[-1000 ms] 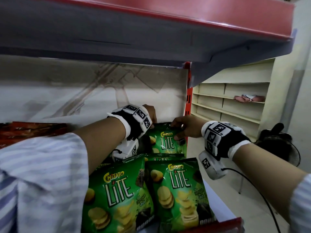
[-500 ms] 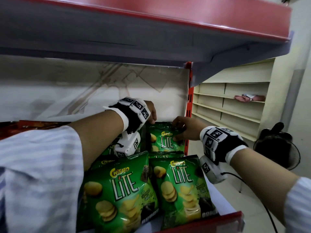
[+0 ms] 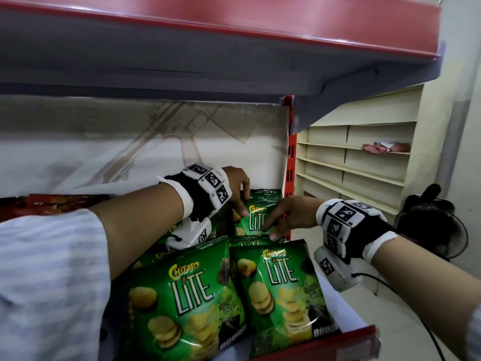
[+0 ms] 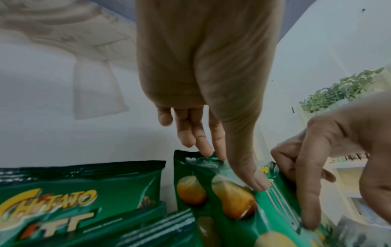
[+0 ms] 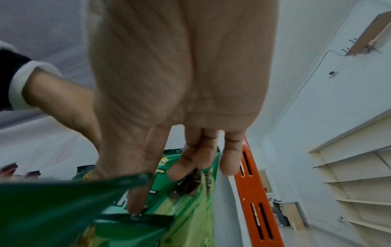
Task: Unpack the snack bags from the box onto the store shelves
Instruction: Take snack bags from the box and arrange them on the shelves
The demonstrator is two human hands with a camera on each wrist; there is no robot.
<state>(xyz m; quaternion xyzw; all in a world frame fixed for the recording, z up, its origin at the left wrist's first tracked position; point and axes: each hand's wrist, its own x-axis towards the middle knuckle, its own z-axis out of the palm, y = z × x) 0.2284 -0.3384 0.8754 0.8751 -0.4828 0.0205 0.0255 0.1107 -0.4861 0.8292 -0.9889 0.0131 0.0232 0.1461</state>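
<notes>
Hands meet on one green snack bag (image 3: pixel 256 217) standing at the back right corner of the shelf (image 3: pixel 335 306). The left hand (image 3: pixel 236 187) grasps the bag's top left: its thumb (image 4: pixel 253 177) lies on the front face while the fingers (image 4: pixel 203 142) reach over the upper seam. The right hand (image 3: pixel 289 217) holds the bag's right side, thumb (image 5: pixel 137 195) pressed on the front near the bottom and fingertips (image 5: pixel 184 165) touching the face by the right edge, next to the red upright (image 3: pixel 291 162). Ahead of this bag, two more green bags (image 3: pixel 279 290) stand side by side at the shelf's front edge, behind the red lip (image 3: pixel 325 345), with others packed between. Red packets (image 3: pixel 52 201) lie at the far left. An upper shelf (image 3: pixel 208 48) overhangs everything. Beyond the right end stand cream shelves (image 3: pixel 359 162).
</notes>
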